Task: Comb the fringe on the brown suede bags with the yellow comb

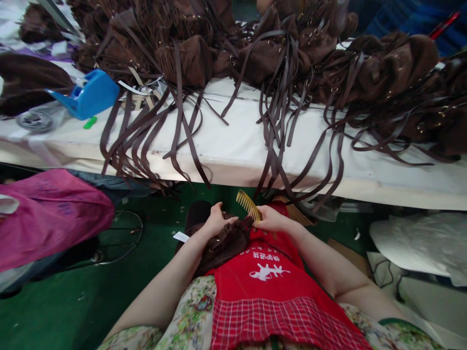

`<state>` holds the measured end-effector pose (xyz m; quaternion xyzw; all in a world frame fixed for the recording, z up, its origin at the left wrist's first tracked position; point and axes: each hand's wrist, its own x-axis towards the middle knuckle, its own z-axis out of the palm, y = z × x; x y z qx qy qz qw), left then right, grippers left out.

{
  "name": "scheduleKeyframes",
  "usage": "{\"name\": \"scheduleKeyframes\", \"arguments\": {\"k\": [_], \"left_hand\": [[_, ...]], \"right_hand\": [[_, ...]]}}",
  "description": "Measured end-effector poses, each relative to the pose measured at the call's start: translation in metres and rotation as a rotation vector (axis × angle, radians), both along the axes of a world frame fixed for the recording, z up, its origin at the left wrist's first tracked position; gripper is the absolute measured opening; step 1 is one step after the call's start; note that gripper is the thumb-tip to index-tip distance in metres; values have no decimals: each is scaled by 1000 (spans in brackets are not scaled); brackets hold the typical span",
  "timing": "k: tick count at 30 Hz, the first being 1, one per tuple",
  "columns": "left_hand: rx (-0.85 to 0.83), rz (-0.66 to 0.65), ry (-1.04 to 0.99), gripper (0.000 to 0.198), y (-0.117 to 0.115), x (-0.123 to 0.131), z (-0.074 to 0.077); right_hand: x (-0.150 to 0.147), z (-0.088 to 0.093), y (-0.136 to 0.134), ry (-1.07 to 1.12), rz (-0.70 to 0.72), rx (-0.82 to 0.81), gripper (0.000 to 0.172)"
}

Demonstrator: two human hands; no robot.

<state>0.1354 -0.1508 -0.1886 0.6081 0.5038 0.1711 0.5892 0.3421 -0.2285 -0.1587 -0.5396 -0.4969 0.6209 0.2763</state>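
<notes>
A brown suede fringed bag [222, 245] lies on my lap over a red apron [266, 277]. My left hand [216, 221] is closed on the bag's top edge, pressing it down. My right hand [272, 219] is closed on a yellow comb [248, 205], whose teeth point up and to the left, just above the bag's fringe. The two hands sit close together below the edge of a white table [233, 146].
Heaps of brown suede bags [277, 48] with long straps [273, 126] hanging over the table's front edge fill the back. A blue tape dispenser [89, 95] sits at the left. A pink plastic bag [47, 214] lies at the left over the green floor [91, 296]. White plastic sheeting [419, 243] lies at the right.
</notes>
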Motion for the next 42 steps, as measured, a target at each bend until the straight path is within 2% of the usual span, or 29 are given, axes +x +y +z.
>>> {"name": "scheduleKeyframes", "arguments": {"k": [2,3,4,5,7,8,10,13,17,19,21,23,24,26,30,32,36,42], "left_hand": [[258,-170,-18,57,0,3,8],[269,-314,-78,49,1,3,12],[178,-464,-154,40,3,3,17],[16,-572,-219,34,5,2,22],[-352,-631,-296,35,12,0,30],[-481,-620,-312,38,17,-2,33],[-589,-621,-324,39,28,-3,40],[-588,-638,-322,33,41,-1,46],[-570,-485,-396,32,37,0,41],[-586,-434,-419,32,28,-4,35],[-617,-409,-403,32,18,-9,28],[-634,-413,-387,33,11,-14,24],[-634,-420,-387,33,10,-16,23],[-621,-432,-396,34,8,-19,23],[-596,-453,-378,33,7,-17,25],[-598,-438,-374,34,4,-15,24],[-641,-384,-417,38,-7,-14,22],[-559,-293,-456,43,-20,-18,17]], "right_hand": [[0,5,2,56,-2,-1,14],[0,8,4,78,-31,1,14],[-1,12,8,92,-74,-1,13],[-3,16,13,96,-125,-5,13],[-7,22,27,77,-215,-22,11],[-10,25,36,66,-246,-31,10],[-16,28,56,46,-286,-37,11],[-23,24,80,47,-316,-50,11],[-26,15,92,60,-265,-84,9],[-21,12,88,0,-168,-67,12],[-14,11,79,-160,-100,26,22],[-7,13,67,-380,-120,170,35],[-6,14,59,-470,-144,234,37],[-9,17,42,-587,-139,324,28],[-27,21,8,-782,125,424,31],[-36,21,-2,-888,206,418,31],[-46,17,-4,-992,275,338,32],[-51,-6,3,-1111,342,219,31]]}}
